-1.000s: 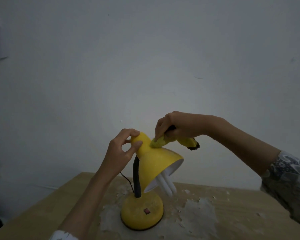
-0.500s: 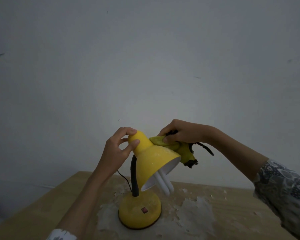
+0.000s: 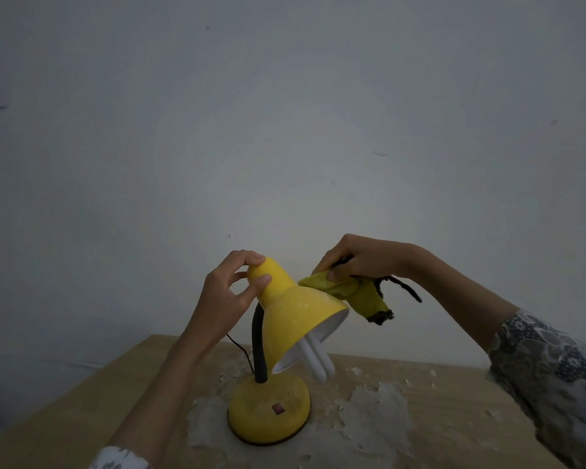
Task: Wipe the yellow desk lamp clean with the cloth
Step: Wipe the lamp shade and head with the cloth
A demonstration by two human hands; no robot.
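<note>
Both hands on the yellow desk lamp [image 3: 295, 316], cloth against its shade.

The lamp stands on the wooden desk [image 3: 454, 401], its round base on a patch of peeling surface, black neck bent, shade tilted down to the right with white bulb tubes [image 3: 315, 362] poking out. The left hand [image 3: 225, 292] pinches the shade's narrow top between thumb and fingers. The right hand [image 3: 362, 258] grips the bunched yellow cloth [image 3: 349, 291], pressing it on the shade's upper right side; a frayed dark end hangs loose.

Left hand [image 3: 224, 296] grips lamp [image 3: 295, 316] top; right hand [image 3: 362, 257] presses cloth [image 3: 349, 292] on shade
</note>
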